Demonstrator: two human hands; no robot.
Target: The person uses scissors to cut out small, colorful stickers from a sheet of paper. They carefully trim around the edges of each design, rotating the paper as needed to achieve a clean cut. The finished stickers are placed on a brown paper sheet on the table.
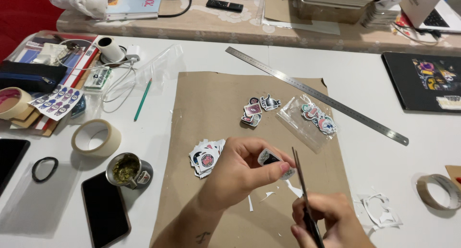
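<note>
Left hand [240, 169] pinching small printed paper sticker [270, 158] above brown kraft sheet [211, 99] on white bench [374, 85]. Right hand [326, 219] closed on dark scissors [301, 181], blades at sticker's edge. Best turning sticker, not scissors; short snips hugging outline, fingertips clear.

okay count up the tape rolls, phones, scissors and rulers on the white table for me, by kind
Tape rolls: 3
Phones: 2
Scissors: 1, in the right hand
Metal ruler: 1
Total: 7
</note>
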